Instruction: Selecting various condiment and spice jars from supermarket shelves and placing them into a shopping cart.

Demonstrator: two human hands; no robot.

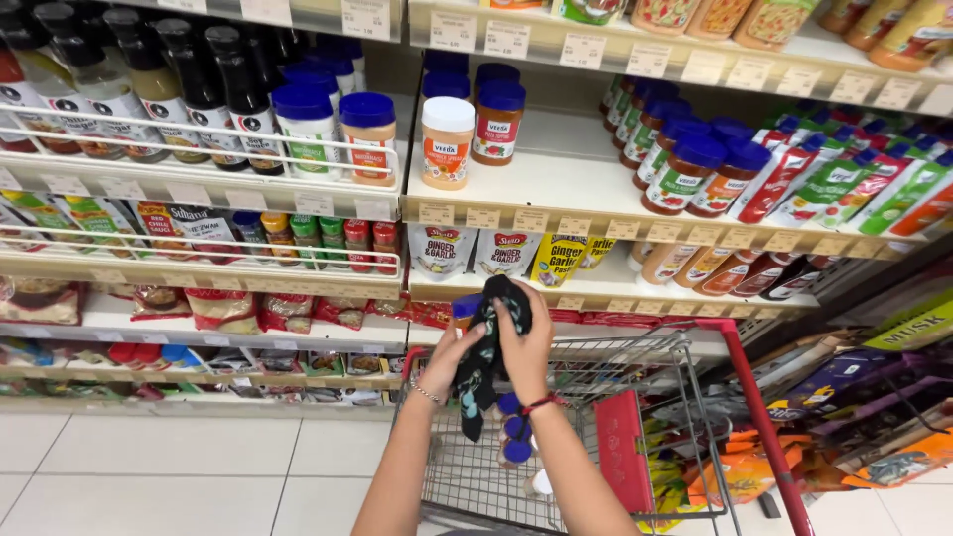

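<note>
Store shelves (556,213) of spice jars rise behind a red-framed wire shopping cart (635,397). Above the cart's basket, both hands close on a dark patterned cloth (486,357), its long axis hanging near vertical: right hand (526,342) clasping the top, left hand (447,362) gripping lower on its left side. A blue-lidded jar (463,310), partly hidden, sits between them beneath the cloth.

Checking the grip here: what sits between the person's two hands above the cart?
In the head view, a dark patterned cloth lies between the left hand and right hand, wrapped around a blue-lidded jar above the red-framed shopping cart.
</note>
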